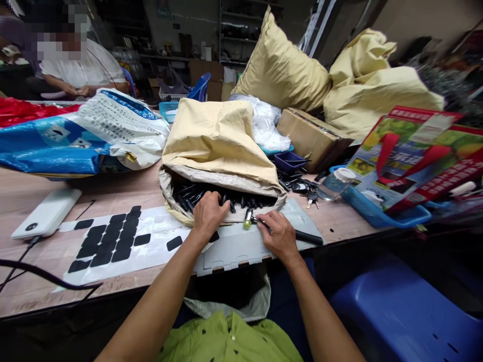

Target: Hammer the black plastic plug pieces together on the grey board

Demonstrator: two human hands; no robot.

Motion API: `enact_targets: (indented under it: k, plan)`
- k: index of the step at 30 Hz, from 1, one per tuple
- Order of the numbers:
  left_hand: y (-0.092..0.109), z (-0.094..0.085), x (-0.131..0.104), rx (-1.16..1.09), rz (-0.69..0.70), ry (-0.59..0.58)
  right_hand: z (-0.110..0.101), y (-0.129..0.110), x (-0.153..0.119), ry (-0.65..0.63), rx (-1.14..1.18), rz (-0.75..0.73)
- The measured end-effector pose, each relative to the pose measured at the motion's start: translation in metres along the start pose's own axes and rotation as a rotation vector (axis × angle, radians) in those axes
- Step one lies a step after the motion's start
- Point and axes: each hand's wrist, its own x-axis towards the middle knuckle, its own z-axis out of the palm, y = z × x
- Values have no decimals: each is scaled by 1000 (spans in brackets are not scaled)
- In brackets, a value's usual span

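My left hand (208, 213) reaches into the mouth of a yellow sack (222, 141) that lies on the table. Its fingers are curled down among slim black pieces (186, 196), and whatever they grip is hidden. In my right hand (278, 234) is a small hammer (308, 237), held near its head. The hammer has a shiny metal head with a yellow-green tip pointing left and a black handle running out to the right. Both hands are over a grey flat board (222, 256) at the table's front edge.
On the left lie a sheet of black stickers (113, 241) and a white power bank (47, 213) with a cable. To the right are keys (311, 200), a clear jar (335, 185) and a blue basket (377, 206). Another person (83, 70) sits at the back left.
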Motion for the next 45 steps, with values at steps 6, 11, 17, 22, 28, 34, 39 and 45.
enact_targets:
  k: [6,11,17,22,28,34,39,45]
  plan:
    - [-6,-3,1,88,-4,-150,-1,-1,0,4,3,6]
    - [-17,-29,-28,9,105,-265,0,-1,0,0,4,16]
    - [-21,-27,-58,-144,258,-353,0,-1,-1,-3,0,20]
    - [-25,-11,-67,-212,314,-225,1,0,-1,-10,-15,16]
    - [-32,-3,-66,-274,307,-233,-2,3,3,-20,-28,-53]
    - [-33,-4,-64,-304,288,-243,-24,-27,11,37,234,-74]
    - [-31,-6,-65,-324,284,-256,-28,-49,6,-26,242,-112]
    - [-30,-7,-64,-315,281,-256,-27,-52,2,-103,133,-101]
